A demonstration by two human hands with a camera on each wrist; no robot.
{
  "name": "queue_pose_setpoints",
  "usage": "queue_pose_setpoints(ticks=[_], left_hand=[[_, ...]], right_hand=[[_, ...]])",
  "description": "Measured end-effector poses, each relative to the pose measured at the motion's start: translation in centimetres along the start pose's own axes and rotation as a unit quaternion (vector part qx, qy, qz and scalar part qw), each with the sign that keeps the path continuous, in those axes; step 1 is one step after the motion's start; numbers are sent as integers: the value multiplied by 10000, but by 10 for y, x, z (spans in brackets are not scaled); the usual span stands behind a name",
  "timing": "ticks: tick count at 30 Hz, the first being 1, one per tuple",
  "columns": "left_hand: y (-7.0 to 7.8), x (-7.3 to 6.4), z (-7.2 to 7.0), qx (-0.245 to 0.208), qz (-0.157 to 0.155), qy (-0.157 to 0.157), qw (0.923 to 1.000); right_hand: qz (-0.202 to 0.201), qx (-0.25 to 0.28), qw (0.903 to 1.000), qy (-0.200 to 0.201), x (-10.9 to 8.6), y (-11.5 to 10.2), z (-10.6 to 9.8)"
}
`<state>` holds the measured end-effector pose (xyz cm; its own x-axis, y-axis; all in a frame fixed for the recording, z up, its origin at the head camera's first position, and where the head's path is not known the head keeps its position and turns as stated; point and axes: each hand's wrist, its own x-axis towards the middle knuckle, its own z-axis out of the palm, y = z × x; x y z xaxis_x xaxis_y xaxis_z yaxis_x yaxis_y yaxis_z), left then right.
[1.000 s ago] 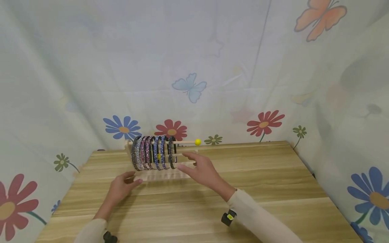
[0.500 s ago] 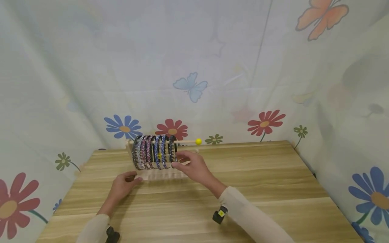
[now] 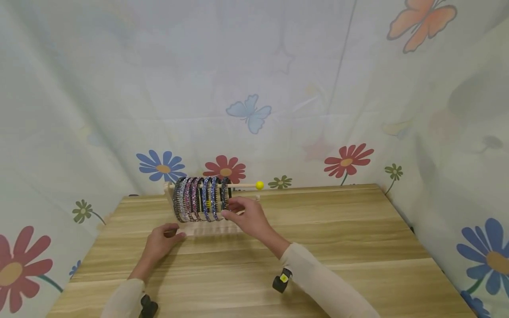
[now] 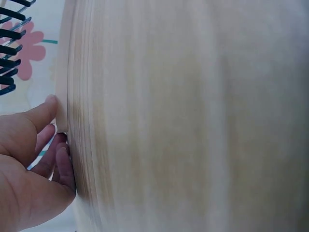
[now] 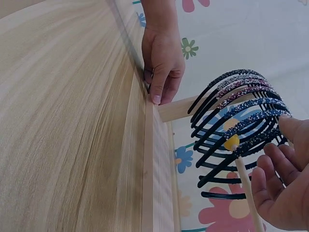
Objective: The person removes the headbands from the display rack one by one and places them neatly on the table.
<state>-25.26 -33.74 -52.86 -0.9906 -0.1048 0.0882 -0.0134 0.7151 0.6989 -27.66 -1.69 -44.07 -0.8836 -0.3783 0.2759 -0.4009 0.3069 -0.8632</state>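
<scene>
A wooden headband stand lies along the table, its rods capped with yellow balls. Several glittery toothed headbands hang on it in a row: silver, pink, blue, and a black one at the right end. My left hand holds the left end of the flat base between thumb and fingers. With thumb and fingers my right hand pinches the lower front of the black glitter headband; the exact fingertip contact is partly hidden.
The wood-grain table spreads in front and to the right. A white curtain printed with flowers and butterflies hangs close behind the stand. Both wrists carry small black cameras.
My right hand has moved left from the side of the row and now grips the end black headband. My left hand stays at the base.
</scene>
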Motion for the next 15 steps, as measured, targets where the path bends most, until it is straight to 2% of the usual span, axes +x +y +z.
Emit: queue_pose_setpoints(ticks=[15], left_hand=[[1,0,0,-16,-14,60,10000]], right_hand=[[-95,68,9995,286,-2,-3,-2]])
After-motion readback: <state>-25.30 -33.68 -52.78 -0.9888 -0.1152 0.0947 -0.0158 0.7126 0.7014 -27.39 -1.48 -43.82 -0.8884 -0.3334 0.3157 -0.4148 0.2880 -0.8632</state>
